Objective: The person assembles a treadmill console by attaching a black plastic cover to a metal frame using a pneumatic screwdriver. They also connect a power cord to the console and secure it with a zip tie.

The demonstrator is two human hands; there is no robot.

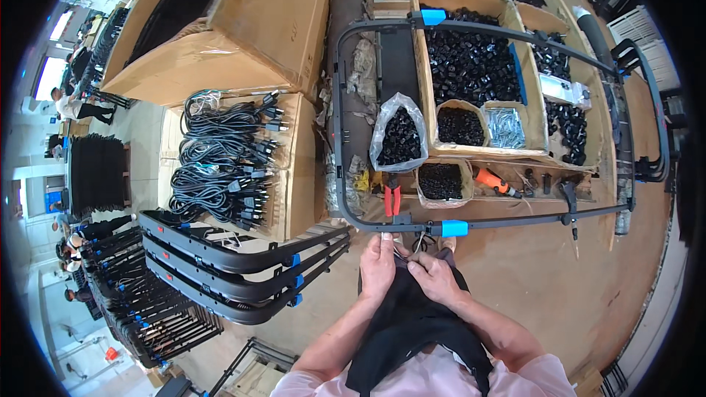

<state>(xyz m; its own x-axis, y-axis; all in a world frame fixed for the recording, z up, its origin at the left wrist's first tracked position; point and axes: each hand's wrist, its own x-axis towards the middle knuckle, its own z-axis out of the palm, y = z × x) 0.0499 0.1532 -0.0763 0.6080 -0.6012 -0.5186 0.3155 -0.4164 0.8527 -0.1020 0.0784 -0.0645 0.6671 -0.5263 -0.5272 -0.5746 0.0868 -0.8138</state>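
Note:
Just below the near bar of a black tubular frame [507, 222] with blue clips, both my hands work close together. My left hand [378, 268] is closed in a pinch, its fingertips right under the bar; a small pale bit shows at them, too small to name. Beside it, my right hand [435, 278] pinches a thin wire [417, 243] that rises toward the bar next to the blue clip [454, 229]. Red-handled pliers [393, 198] lie just beyond the bar.
Beyond lie a wooden parts box [419, 66] of small black pieces, a clear bag [399, 136] of black parts and an orange power tool [494, 181]. Coiled black cables [224, 154] top a carton at left, above stacked black frames [220, 257]. Several people are farther left.

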